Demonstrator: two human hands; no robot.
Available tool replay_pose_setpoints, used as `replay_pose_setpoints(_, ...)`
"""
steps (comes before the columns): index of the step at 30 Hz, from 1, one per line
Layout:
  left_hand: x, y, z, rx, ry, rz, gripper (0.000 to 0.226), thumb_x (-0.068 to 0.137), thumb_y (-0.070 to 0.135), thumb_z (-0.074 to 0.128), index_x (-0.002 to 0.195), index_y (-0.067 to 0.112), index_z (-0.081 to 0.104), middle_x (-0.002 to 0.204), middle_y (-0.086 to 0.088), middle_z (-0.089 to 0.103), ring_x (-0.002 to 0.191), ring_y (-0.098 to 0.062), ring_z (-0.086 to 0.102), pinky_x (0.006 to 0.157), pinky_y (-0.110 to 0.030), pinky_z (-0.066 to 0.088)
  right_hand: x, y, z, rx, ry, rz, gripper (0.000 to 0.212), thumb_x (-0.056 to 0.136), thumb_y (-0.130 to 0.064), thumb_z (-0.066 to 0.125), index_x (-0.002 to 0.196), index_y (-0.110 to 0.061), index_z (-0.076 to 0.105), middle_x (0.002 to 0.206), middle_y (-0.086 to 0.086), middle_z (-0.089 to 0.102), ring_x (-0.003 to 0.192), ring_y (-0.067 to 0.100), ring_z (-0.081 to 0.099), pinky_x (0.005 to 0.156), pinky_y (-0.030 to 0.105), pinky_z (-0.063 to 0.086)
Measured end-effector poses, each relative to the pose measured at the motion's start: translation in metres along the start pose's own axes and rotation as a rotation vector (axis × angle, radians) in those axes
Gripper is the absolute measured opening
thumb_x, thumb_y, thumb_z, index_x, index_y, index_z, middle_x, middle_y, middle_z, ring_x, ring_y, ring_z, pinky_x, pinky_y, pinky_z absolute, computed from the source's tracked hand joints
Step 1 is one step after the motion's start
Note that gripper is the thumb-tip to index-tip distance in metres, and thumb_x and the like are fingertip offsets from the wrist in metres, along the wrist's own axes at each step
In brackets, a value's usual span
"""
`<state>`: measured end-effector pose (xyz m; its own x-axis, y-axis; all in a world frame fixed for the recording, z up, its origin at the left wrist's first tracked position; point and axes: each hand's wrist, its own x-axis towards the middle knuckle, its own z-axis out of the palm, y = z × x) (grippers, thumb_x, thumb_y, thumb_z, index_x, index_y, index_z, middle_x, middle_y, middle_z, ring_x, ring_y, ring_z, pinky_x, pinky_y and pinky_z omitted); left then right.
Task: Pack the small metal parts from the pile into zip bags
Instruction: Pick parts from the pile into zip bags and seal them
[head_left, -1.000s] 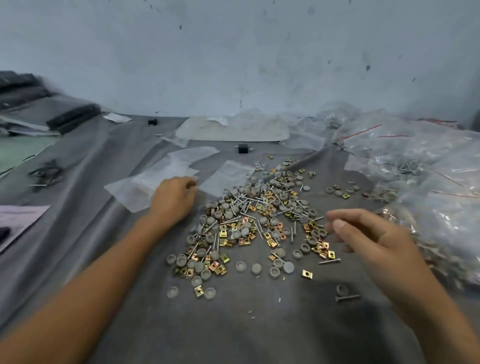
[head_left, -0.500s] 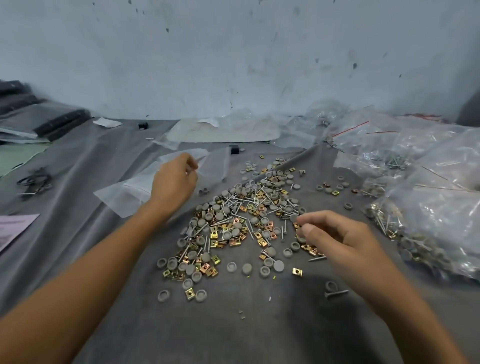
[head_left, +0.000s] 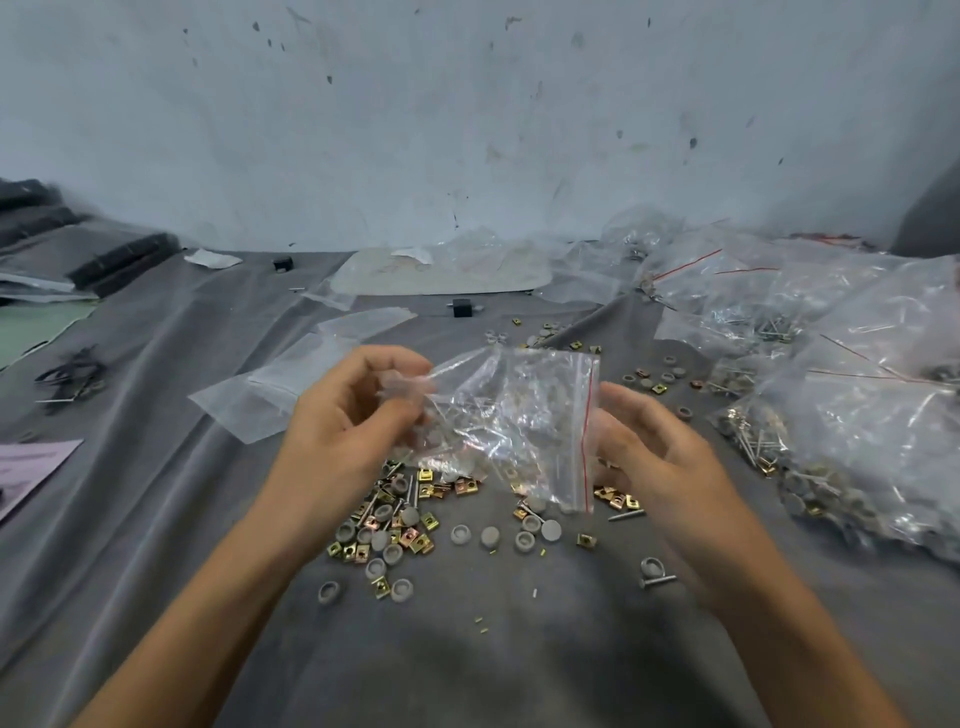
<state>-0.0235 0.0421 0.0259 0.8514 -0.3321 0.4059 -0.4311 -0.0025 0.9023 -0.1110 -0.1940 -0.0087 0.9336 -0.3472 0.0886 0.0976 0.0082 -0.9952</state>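
A: First entry?
B: One clear zip bag, red strip at mouth, held just above pile of small metal parts.
A: Grips?
B: Pinched at left corner by curled left hand. At red-strip edge, right hand, fingers half bent; hold unclear.
A: Around pile?
B: Right: filled bags. Behind-left: empty bags. Beneath: grey cloth.

The left hand is off the flat bags and up over the pile. Its fingers now pinch one corner of a clear bag, which hangs between both hands. The right hand has left the pile. Its fingers sit just beside the bag's red zip edge, and its grip is unclear.
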Motion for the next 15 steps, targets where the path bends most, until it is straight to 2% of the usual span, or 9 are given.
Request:
replay_pose_setpoints(1, -0.004, -0.004, 0.002, -0.021, 0.004, -0.034, 0.034, 0.096, -0.003, 0.061, 0.097, 0.03, 0.07, 0.08, 0.0, 0.069, 0.073, -0.019, 0.065, 0.07, -0.035, 0.058, -0.001, -0.001, 0.001, 0.064, -0.029, 0.004, 0.031, 0.091, -0.031, 0.064, 0.117, -0.015, 0.072, 0.11, 0.003, 0.076, 0.095, 0.017, 0.07, 0.082, 0.033, 0.059)
replay_pose_setpoints(3, -0.01, -0.013, 0.007, -0.045, 0.035, -0.095, 0.037, 0.095, -0.004, 0.06, 0.094, 0.031, 0.07, 0.079, 0.002, 0.069, 0.069, -0.013, 0.062, 0.064, -0.028, 0.055, -0.004, -0.002, 0.003, 0.119, -0.06, 0.001, 0.025, 0.093, -0.026, 0.062, 0.1, -0.006, 0.076, 0.091, 0.014, 0.073, 0.077, 0.024, 0.063, 0.067, 0.028, 0.057)
replay_pose_setpoints(7, -0.022, -0.028, 0.017, -0.1, 0.111, -0.191, 0.026, 0.094, -0.006, 0.061, 0.105, 0.017, 0.066, 0.082, -0.002, 0.072, 0.064, -0.008, 0.063, 0.055, -0.018, 0.051, -0.009, 0.0, 0.0, 0.127, -0.161, 0.062, 0.044, 0.085, -0.047, 0.061, 0.094, -0.008, 0.078, 0.081, 0.008, 0.073, 0.07, 0.016, 0.064, 0.061, 0.024, 0.054)
replay_pose_setpoints(9, -0.027, -0.033, 0.02, -0.123, 0.148, -0.245, 0.025, 0.093, -0.001, 0.064, 0.111, 0.017, 0.064, 0.086, -0.007, 0.073, 0.065, -0.009, 0.065, 0.056, -0.017, 0.051, -0.011, 0.003, 0.0, 0.063, -0.179, 0.026, 0.037, 0.087, -0.043, 0.061, 0.091, -0.01, 0.078, 0.079, 0.008, 0.073, 0.068, 0.016, 0.064, 0.061, 0.024, 0.055)
replay_pose_setpoints(12, -0.032, -0.038, 0.023, -0.207, 0.137, -0.405, 0.045, 0.084, 0.024, 0.082, 0.122, 0.028, 0.059, 0.097, -0.009, 0.077, 0.075, -0.014, 0.07, 0.061, -0.023, 0.054, -0.011, 0.01, 0.002, 0.03, -0.116, 0.001, 0.022, 0.091, -0.03, 0.064, 0.085, -0.013, 0.077, 0.073, 0.006, 0.069, 0.065, 0.014, 0.06, 0.059, 0.023, 0.054)
replay_pose_setpoints(13, -0.034, -0.039, 0.023, -0.243, 0.108, -0.47, 0.057, 0.076, 0.03, 0.088, 0.124, 0.03, 0.058, 0.098, -0.01, 0.077, 0.079, -0.017, 0.071, 0.066, -0.03, 0.056, -0.011, 0.01, 0.003, 0.034, -0.094, 0.002, 0.02, 0.09, -0.031, 0.066, 0.084, -0.015, 0.078, 0.071, 0.003, 0.068, 0.063, 0.011, 0.059, 0.058, 0.021, 0.053)
replay_pose_setpoints(15, -0.036, -0.041, 0.025, -0.295, 0.06, -0.542, 0.069, 0.066, 0.028, 0.094, 0.126, 0.029, 0.06, 0.098, -0.012, 0.077, 0.084, -0.026, 0.07, 0.078, -0.042, 0.054, -0.011, 0.009, 0.005, 0.04, -0.06, -0.011, 0.021, 0.079, -0.039, 0.071, 0.082, -0.019, 0.078, 0.067, -0.003, 0.065, 0.059, 0.006, 0.055, 0.056, 0.017, 0.049)
